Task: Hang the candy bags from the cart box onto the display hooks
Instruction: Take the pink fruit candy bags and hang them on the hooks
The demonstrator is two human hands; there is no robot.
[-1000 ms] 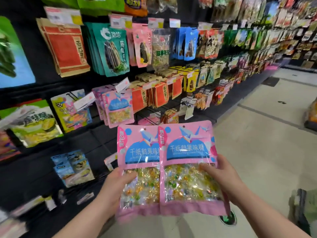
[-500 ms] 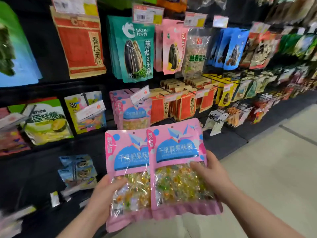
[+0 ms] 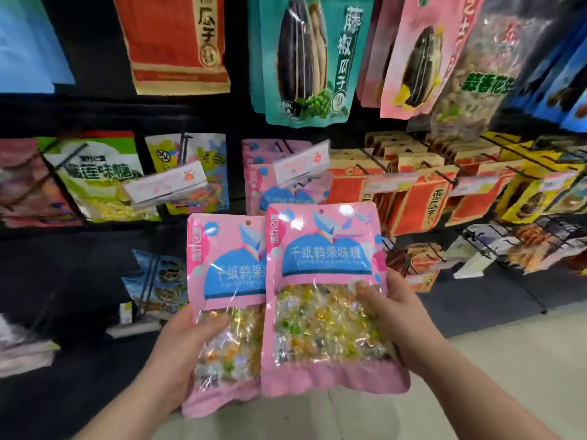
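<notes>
Two pink candy bags with blue labels and clear windows of wrapped sweets are held side by side before the display. My left hand (image 3: 181, 354) grips the left candy bag (image 3: 227, 265) at its lower left edge, thumb on the window. My right hand (image 3: 403, 325) grips the right candy bag (image 3: 320, 281) at its right edge, thumb on the front; it overlaps the left one. Just behind them, matching pink bags (image 3: 270, 185) hang on a display hook with a price tag (image 3: 301, 160). The cart box is out of sight.
The black pegboard wall carries many hanging snack packs: a teal sunflower-seed bag (image 3: 305, 58) above, red boxes (image 3: 419, 198) to the right, a green durian-candy bag (image 3: 98, 176) to the left. Wire hooks stick out toward me. Pale floor (image 3: 508, 376) lies at the lower right.
The view has closed in on the display and turned left. Both hands kept hold of their bags and carried them up toward the hook with the matching pink bags.
</notes>
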